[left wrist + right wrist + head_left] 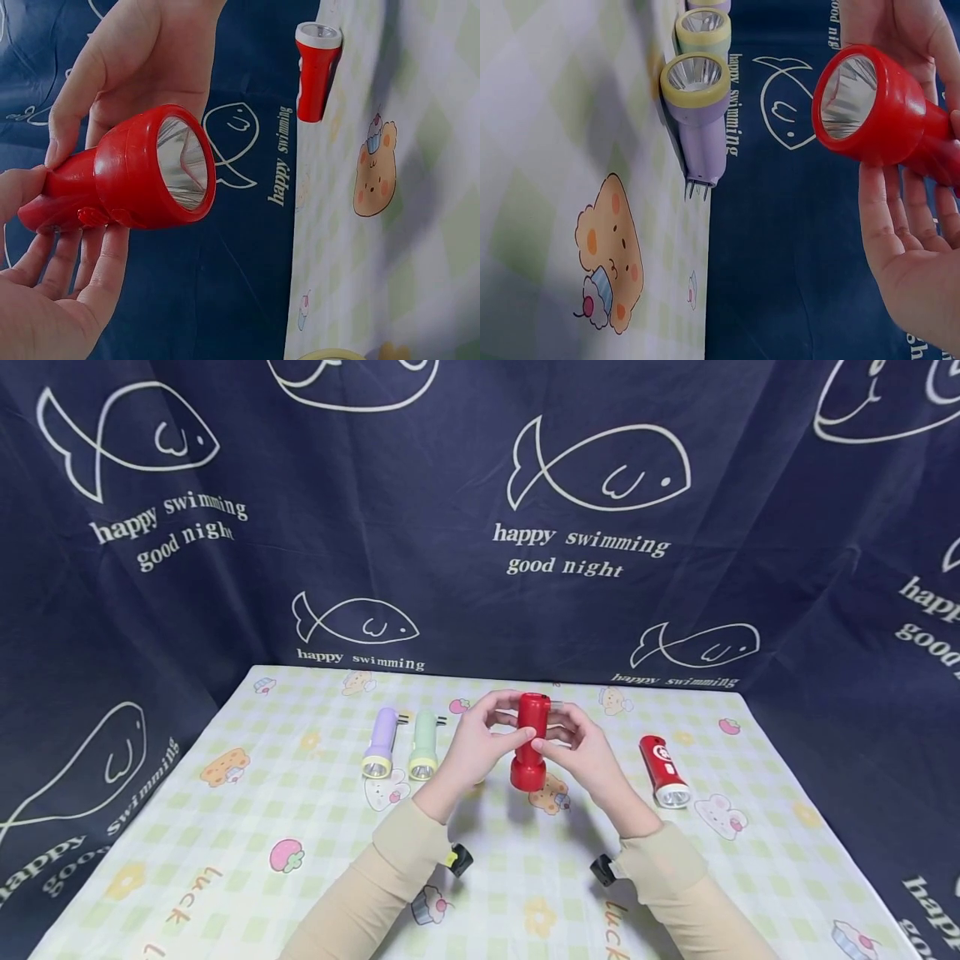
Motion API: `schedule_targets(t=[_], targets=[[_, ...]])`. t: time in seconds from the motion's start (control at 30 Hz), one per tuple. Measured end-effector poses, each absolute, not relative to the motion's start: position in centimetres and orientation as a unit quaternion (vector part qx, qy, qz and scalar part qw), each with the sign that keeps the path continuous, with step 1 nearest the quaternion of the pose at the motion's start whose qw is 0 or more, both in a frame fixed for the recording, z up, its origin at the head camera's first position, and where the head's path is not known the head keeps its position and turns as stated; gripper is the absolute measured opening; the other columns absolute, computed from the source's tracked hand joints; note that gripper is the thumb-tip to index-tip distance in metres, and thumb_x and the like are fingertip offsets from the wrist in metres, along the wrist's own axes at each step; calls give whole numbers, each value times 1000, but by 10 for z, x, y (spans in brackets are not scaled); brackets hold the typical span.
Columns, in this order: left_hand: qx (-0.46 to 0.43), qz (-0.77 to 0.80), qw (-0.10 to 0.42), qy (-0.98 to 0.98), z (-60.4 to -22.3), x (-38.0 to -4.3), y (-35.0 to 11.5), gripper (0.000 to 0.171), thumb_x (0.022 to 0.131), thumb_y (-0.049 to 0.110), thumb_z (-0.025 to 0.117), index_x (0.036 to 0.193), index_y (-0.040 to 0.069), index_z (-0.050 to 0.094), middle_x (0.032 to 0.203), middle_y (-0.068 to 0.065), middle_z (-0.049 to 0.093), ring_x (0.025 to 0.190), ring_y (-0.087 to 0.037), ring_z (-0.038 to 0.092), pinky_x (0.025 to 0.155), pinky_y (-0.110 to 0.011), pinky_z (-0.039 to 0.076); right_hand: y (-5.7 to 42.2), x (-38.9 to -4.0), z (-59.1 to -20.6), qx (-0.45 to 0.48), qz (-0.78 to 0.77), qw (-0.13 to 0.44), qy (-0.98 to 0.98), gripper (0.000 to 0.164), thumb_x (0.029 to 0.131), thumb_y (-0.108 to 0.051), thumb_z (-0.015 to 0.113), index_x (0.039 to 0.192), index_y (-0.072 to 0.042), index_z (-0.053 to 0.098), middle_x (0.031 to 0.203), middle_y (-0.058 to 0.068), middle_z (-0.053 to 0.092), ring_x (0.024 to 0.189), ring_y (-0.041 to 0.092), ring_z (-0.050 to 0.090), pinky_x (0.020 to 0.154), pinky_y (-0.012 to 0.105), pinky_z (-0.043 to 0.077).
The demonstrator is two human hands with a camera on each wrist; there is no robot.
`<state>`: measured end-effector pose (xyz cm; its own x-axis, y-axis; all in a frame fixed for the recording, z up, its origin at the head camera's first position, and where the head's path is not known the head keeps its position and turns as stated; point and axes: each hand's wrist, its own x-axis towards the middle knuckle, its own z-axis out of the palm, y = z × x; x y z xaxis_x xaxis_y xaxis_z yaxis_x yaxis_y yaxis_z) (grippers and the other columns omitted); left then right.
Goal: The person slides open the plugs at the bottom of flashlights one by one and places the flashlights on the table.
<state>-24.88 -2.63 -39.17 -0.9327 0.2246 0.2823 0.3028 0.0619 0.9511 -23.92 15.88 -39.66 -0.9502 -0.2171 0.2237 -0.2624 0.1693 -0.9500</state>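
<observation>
Both hands hold a red flashlight (pixel 529 767) above the table, its wide lens end pointing down. My left hand (pixel 480 739) grips it from the left, thumb on the near side of the barrel and fingers behind. From the other side my right hand (pixel 583 750) grips the same barrel, its thumb tip beside the left one. A short pale piece (pixel 556 705) juts out to the right near the top end. Silver reflector and clear lens (pixel 182 163) show in the left wrist view; a small red switch (pixel 93 217) sits on the body.
A purple flashlight (pixel 383 739) and a green flashlight (pixel 424 739) with plug prongs lie left of the hands. Another purple flashlight (pixel 703 135), mostly behind the left hand in the head view, lies nearer. A red-and-white flashlight (pixel 663 770) lies right on the patterned tablecloth (pixel 337 877).
</observation>
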Motion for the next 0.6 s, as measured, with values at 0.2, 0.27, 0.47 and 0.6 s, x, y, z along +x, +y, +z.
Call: schedule_targets(t=[0.2, 0.27, 0.47, 0.6], targets=[[-186, -661, 35, -726, -391, -249, -26, 47, 82, 16, 74, 125, 18, 56, 114, -2, 62, 94, -18, 62, 73, -31, 55, 159, -239, -396, 159, 625, 23, -764, 47, 82, -10, 72, 124, -6, 51, 120, 16, 59, 98, 19, 62, 84, 23, 53], [-188, -661, 37, -725, -391, -248, -25, 47, 81, 16, 74, 125, 17, 57, 114, -3, 62, 94, -18, 62, 74, -31, 55, 159, -239, -396, 159, 624, 24, -764, 47, 82, -10, 72, 124, -6, 51, 120, 17, 59, 98, 20, 62, 84, 23, 53], [-193, -663, 36, -722, -391, -248, -25, 47, 82, 15, 74, 126, 17, 57, 115, -3, 63, 95, -19, 62, 76, -32, 55, 160, -237, -391, 151, 624, 23, -767, 47, 81, -11, 73, 123, -6, 52, 119, 17, 60, 97, 19, 63, 83, 24, 54], [-197, -663, 34, -722, -390, -248, -25, 43, 84, 15, 71, 125, 18, 58, 114, -1, 63, 96, -17, 62, 79, -32, 54, 161, -236, -390, 152, 622, 26, -768, 48, 81, -11, 74, 123, -5, 52, 118, 16, 61, 95, 15, 63, 82, 24, 54]])
